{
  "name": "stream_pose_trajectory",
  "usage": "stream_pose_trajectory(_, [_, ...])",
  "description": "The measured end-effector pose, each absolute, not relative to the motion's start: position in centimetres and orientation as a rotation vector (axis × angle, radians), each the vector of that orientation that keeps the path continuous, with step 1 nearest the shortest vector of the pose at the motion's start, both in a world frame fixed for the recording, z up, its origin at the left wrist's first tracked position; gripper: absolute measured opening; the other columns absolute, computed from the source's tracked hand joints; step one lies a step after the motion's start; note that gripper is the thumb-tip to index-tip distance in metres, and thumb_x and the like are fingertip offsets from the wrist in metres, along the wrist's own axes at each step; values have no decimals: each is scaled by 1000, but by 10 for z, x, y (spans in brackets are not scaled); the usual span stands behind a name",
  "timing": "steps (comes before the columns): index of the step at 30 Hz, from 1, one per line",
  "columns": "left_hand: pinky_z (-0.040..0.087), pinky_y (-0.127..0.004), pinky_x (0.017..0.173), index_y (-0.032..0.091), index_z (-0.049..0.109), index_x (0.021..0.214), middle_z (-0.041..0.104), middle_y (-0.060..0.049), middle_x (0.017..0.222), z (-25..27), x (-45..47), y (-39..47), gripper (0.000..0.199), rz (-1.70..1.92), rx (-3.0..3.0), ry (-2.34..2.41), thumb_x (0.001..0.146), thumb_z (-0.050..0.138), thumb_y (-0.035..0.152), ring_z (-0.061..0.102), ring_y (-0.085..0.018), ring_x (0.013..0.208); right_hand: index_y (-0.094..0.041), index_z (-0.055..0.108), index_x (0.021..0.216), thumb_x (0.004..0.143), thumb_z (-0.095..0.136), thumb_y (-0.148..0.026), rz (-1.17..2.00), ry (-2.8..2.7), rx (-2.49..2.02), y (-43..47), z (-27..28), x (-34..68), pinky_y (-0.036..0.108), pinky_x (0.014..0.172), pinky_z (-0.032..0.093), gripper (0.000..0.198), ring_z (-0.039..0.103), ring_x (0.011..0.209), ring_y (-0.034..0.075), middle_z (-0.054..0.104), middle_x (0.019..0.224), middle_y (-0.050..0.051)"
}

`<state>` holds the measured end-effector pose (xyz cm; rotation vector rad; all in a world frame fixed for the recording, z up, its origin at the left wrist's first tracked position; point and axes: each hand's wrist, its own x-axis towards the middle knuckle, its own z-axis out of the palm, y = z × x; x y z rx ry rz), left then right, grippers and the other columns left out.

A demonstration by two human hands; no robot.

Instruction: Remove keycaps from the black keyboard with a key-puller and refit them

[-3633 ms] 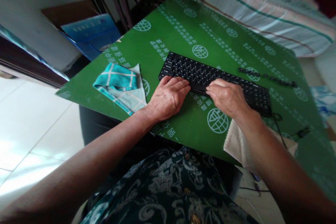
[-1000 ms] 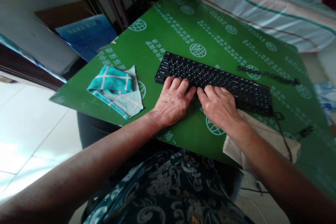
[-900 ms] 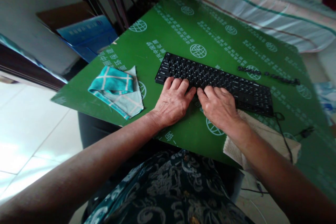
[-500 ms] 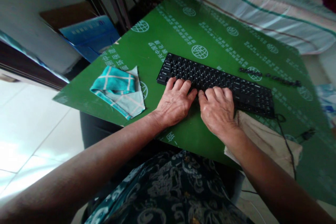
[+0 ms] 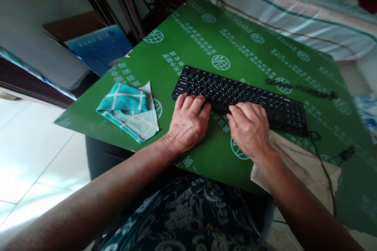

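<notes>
A black keyboard [image 5: 235,90] lies at a slant on the green table. My left hand [image 5: 188,119] is at its near edge, left of the middle, with the fingers curled over the front keys and the thumb bent in towards them. Further right along the same edge, my right hand [image 5: 250,125] has its fingers and thumb closed on the keyboard's front. Between the two hands a long dark strip shows at the keyboard's near side. The fingertips are partly hidden, so how firmly each hand grips cannot be seen.
A folded turquoise checked cloth [image 5: 126,102] lies left on the green table [image 5: 188,39]. Small black pieces like loose keycaps [image 5: 315,91] sit in a row beyond the keyboard. A beige cloth [image 5: 303,160] and the cable [image 5: 325,174] are at the right. Blue box [image 5: 97,45] behind.
My hands have moved a little further apart, baring more of the keyboard's near edge between them. The whole view has shifted slightly; the keyboard stays in about the same place on the table.
</notes>
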<state>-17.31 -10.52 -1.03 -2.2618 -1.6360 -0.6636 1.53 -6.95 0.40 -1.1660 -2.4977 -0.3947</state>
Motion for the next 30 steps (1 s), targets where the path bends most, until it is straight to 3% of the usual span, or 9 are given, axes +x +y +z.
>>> stream_pose_trajectory(11, [38, -53, 97, 14, 65, 104, 64, -12, 111, -7, -176, -108, 26, -685, -2265, -1712, 85, 50, 23, 52, -28, 103, -13, 67, 102, 89, 51, -25, -336, -2453, -1161, -69, -5, 18, 41, 89, 40, 23, 50, 109, 28, 61, 113, 16])
stream_pose_trajectory(30, [31, -54, 105, 10, 63, 104, 67, -11, 102, -14, -176, -106, 25, -650, -2301, -1548, 85, 49, 15, 51, -27, 111, -13, 67, 103, 86, 52, -17, -241, -2419, -1183, -71, -11, 15, 43, 91, 43, 22, 51, 114, 28, 60, 118, 16])
